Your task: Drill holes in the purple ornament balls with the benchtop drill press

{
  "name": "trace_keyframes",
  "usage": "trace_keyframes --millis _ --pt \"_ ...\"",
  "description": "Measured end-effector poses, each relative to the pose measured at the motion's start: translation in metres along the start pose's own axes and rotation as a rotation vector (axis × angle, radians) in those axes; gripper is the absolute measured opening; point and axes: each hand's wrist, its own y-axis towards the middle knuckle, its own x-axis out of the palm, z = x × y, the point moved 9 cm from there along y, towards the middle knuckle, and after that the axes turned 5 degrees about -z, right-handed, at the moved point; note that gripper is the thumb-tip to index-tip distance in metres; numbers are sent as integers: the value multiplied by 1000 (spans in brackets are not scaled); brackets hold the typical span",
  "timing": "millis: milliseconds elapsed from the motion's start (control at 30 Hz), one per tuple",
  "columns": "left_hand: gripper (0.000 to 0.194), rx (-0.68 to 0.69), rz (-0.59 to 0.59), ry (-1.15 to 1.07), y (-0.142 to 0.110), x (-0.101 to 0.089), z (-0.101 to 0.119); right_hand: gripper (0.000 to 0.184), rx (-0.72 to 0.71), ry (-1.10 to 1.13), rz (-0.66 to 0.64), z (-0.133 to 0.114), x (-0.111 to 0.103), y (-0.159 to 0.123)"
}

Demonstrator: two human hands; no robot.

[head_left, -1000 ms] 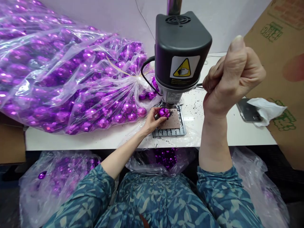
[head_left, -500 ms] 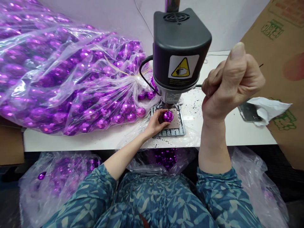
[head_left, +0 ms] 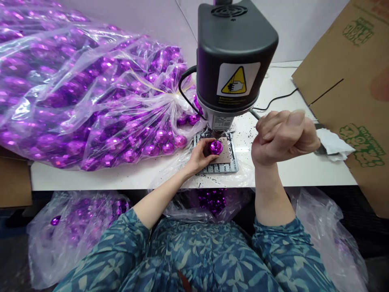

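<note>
A shiny purple faceted ball is pinched between the thumb and fingers of my left hand. It rests on a small brown board over the grey slotted base of a drill press. The chuck is right above the ball, and a thin bit reaches its top; how deep it goes I cannot tell. To the right of the machine, my right hand is closed around the end of its lever, most of which the fingers hide.
A big clear bag of purple balls fills the table's left side. More bagged balls lie below the table edge. Dark specks dot the white table. At right are white tissue and a cardboard box; a black cable runs behind.
My right hand has come down and slightly left, its fist tilting over with the lever. The left hand keeps its hold on the ball in the same place. The view has shifted slightly.
</note>
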Motion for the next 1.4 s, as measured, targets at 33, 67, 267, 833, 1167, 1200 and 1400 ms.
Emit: trace_keyframes --millis 33,67,267,833,1167,1200,1400 --pt "60 0 -1 -2 0 0 -1 56 -34 0 -2 0 -1 -2" --pt "61 1 -4 -5 0 1 -2 53 -63 2 -1 0 -3 -5" --pt "62 12 -11 -23 1 2 -4 56 -140 6 36 6 -12 -14" --pt "51 104 -46 315 -44 1 53 57 254 -27 -150 23 39 61" --pt "13 79 -71 414 8 -53 38 50 194 75 -80 22 32 57" --pt "10 56 11 425 33 -67 27 50 195 71 -86 21 32 57" --pt "31 -67 37 401 129 -87 -24 49 215 2 -109 18 32 54"
